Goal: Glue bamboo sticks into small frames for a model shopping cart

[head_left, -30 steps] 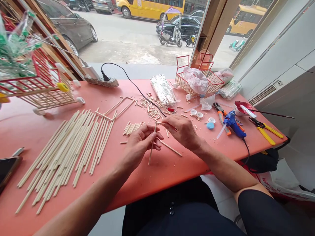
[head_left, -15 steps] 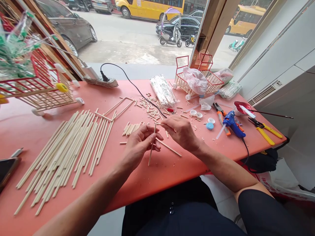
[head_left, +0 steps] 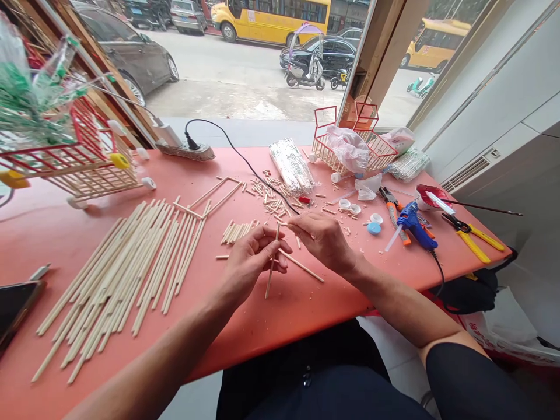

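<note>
Near the middle of the pink table (head_left: 245, 332), my left hand (head_left: 254, 254) pinches a thin wooden stick (head_left: 270, 279) that slants upward between thumb and fingers. My right hand (head_left: 322, 240) is closed on a short stick piece (head_left: 283, 224), whose end touches or nearly touches the upper end of the held stick. Another stick (head_left: 306, 269) extends from behind my left fingers toward the lower right. Left of my hands are a bundle of short pieces (head_left: 235, 231) and a large spread of long sticks (head_left: 114, 280), with a joined stick frame (head_left: 214, 197) at its top.
A stick cart (head_left: 87, 175) stands at the left, another (head_left: 332, 153) at the back. Right lie a blue glue gun (head_left: 415, 224), orange-handled pliers (head_left: 391, 207), yellow-handled cutters (head_left: 472, 236) and bottle caps (head_left: 374, 228). A black cable (head_left: 245, 160) crosses the back; a phone (head_left: 17, 306) lies left.
The whole view has shifted slightly, so things appear a little lower and further right. Both hands keep nearly the same pose and hold on the sticks.
</note>
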{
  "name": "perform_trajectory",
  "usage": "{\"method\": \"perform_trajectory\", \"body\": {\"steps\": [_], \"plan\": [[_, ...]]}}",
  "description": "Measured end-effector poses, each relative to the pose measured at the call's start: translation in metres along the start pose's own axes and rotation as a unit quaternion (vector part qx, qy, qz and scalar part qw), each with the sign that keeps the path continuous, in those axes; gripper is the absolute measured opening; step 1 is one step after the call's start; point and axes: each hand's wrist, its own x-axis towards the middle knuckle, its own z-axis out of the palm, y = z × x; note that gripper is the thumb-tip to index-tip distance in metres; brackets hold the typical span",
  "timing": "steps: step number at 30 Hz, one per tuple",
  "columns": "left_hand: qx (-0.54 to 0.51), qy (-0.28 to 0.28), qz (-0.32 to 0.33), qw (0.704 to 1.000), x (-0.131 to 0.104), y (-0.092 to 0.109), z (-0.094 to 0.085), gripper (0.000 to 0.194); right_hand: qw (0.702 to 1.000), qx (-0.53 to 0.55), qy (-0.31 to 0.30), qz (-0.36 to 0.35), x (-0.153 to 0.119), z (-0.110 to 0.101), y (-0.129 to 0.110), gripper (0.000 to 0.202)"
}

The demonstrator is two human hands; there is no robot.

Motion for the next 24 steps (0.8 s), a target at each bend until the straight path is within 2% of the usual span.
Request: {"method": "perform_trajectory", "body": {"steps": [13,24], "plan": [[0.003,-0.002,-0.001,1.000,0.0004,-0.0009,-0.0007,0.038,1.000,-0.001,0.017,-0.017,-0.0011,0.0029,0.0026,0.022],[0.004,-0.008,0.005,1.000,0.0024,-0.0034,-0.0011,0.038,1.000,-0.004,0.003,-0.004,-0.0020,0.0031,0.0032,0.024]]}}
